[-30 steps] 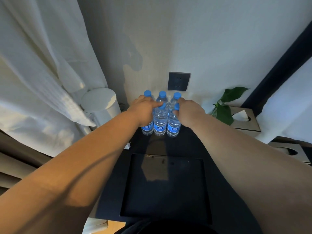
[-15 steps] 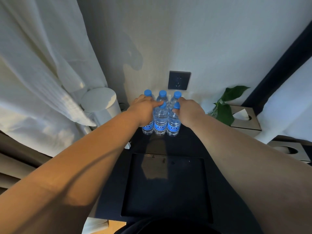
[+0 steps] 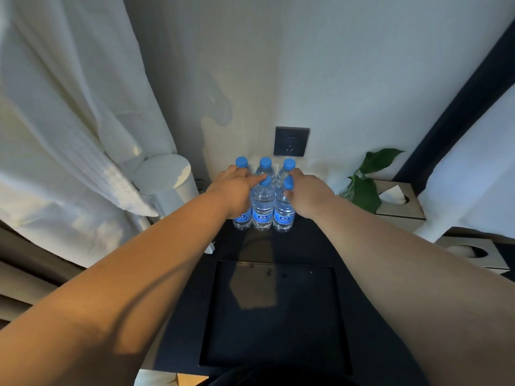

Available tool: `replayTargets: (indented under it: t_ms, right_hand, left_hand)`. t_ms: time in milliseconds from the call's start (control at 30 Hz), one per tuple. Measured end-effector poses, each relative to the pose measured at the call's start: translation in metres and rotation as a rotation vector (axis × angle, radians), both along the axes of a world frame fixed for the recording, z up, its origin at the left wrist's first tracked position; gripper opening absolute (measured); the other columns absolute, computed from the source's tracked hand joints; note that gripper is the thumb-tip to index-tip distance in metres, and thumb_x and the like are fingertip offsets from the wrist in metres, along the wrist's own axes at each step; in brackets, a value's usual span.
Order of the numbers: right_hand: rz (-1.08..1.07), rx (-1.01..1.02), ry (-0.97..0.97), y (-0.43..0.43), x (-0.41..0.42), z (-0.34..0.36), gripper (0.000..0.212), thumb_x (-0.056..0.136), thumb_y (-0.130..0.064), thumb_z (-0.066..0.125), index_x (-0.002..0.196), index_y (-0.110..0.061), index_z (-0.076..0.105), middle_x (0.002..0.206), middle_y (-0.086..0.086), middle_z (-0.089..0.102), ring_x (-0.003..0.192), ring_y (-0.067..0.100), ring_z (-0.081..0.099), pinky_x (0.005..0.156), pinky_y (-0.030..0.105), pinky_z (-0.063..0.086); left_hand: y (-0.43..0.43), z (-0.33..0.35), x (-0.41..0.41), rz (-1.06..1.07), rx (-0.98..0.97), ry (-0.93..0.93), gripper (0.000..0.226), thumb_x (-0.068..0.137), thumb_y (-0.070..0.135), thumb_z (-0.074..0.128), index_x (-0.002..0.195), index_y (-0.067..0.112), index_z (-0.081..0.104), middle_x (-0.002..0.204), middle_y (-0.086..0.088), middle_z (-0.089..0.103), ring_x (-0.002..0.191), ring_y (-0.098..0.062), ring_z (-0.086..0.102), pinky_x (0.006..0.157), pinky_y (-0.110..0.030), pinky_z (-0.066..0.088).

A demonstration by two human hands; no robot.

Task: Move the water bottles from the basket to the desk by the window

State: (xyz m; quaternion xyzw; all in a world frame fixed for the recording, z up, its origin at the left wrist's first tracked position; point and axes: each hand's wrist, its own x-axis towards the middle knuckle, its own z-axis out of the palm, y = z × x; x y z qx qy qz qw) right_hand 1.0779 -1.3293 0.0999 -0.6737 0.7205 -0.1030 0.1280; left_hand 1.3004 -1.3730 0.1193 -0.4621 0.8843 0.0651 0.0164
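A: What's biggest in front of me?
B: A white curtain (image 3: 69, 121) fills your left side, and a pale wall (image 3: 306, 65) stands straight ahead. Below them the dark tabletop (image 3: 306, 246) runs away from you to that wall, with a square sunken panel (image 3: 276, 316) in its near part.

A: And round the edges?
B: A white kettle (image 3: 164, 176) stands left of the bottles (image 3: 263, 201), against the curtain. To your right is a tissue box (image 3: 401, 201), and just left of it a leafy plant (image 3: 365, 190). A dark socket (image 3: 291, 141) sits on the wall just above the bottles.

A: Where exactly are they?
B: Upright at the tabletop's far end, close to the wall, packed together in two rows with their blue caps up. Three caps show in the back row.

A: And my grip?
B: Your left hand (image 3: 237, 188) lies over the front-left bottle (image 3: 242, 217), forefinger stretched straight to the cap of the front-middle bottle (image 3: 262, 218). The other fingers are hidden, so I cannot tell whether that grip closes round anything. Your right hand (image 3: 309, 190) is against the front-right bottle (image 3: 282, 215), thumb at its shoulder and fingers reaching behind it. I cannot tell how that grip stands either.
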Motion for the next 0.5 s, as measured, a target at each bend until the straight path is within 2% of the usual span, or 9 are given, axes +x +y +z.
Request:
replayTargets:
  t_ms: [133, 267, 433, 500]
  right_hand:
    - [-0.009, 0.013, -0.033, 0.009, -0.002, -0.002, 0.065, 0.103, -0.033, 0.056, 0.158, -0.013, 0.028, 0.121, 0.015, 0.066, 0.103, 0.034, 0.065, 0.075, 0.037, 0.046]
    - [-0.044, 0.017, -0.048, 0.021, -0.005, -0.003, 0.062, 0.101, -0.038, 0.06, 0.151, -0.014, 0.033, 0.101, 0.003, 0.058, 0.088, 0.025, 0.057, 0.07, 0.036, 0.043]
    - [-0.081, 0.064, 0.004, 0.038, -0.004, 0.001, 0.057, 0.1, -0.044, 0.059, 0.144, -0.014, 0.039, 0.119, 0.009, 0.066, 0.091, 0.025, 0.059, 0.07, 0.036, 0.045]
    - [-0.097, 0.068, 0.022, 0.046, -0.002, -0.002, 0.052, 0.101, -0.045, 0.057, 0.141, -0.015, 0.043, 0.118, 0.008, 0.066, 0.089, 0.024, 0.059, 0.069, 0.036, 0.045]
  left_hand:
    - [0.003, 0.002, 0.009, 0.004, -0.033, -0.021, 0.085, 0.089, 0.03, 0.068, 0.16, 0.038, 0.022, 0.162, -0.004, 0.032, 0.145, -0.031, 0.028, 0.117, -0.048, 0.032]
    - [0.012, 0.0, 0.022, 0.085, -0.068, -0.015, 0.085, 0.088, 0.038, 0.067, 0.16, 0.027, 0.025, 0.16, -0.006, 0.037, 0.142, -0.031, 0.034, 0.115, -0.047, 0.032]
    - [0.018, -0.003, 0.04, 0.166, -0.129, -0.009, 0.074, 0.088, 0.051, 0.057, 0.153, 0.021, 0.036, 0.148, -0.006, 0.049, 0.135, -0.03, 0.042, 0.108, -0.045, 0.037]
    - [0.026, -0.008, 0.049, 0.181, -0.116, -0.01, 0.072, 0.088, 0.055, 0.054, 0.149, 0.021, 0.041, 0.145, -0.006, 0.051, 0.132, -0.03, 0.044, 0.105, -0.045, 0.038]
